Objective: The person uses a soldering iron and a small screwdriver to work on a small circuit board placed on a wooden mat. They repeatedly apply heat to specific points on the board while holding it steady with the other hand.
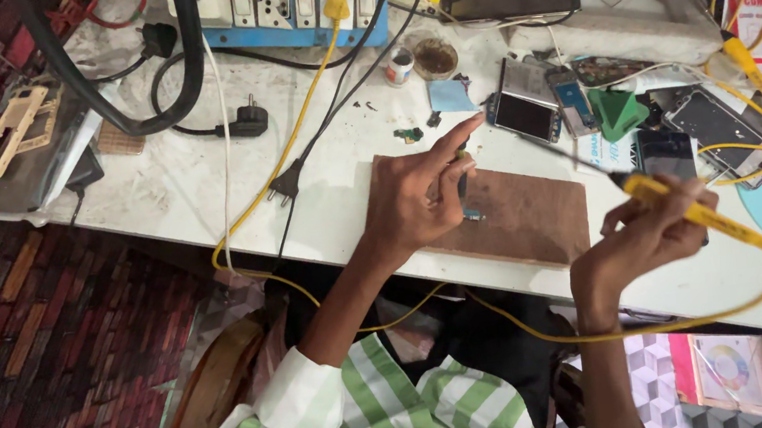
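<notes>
Soldering in progress over the brown wooden board [532, 217]. Right hand [635, 249] curls around a yellow soldering iron [682, 206], above the board's right edge, tip aimed left. Left hand [417, 196] pinches a thin dark tool [463, 186], likely tweezers, over the board's left part, index finger extended. Small part [474, 217] lies on the board below it. Advice: brace both wrists on the counter [171, 189], keep the yellow cord [748, 298] off the board.
</notes>
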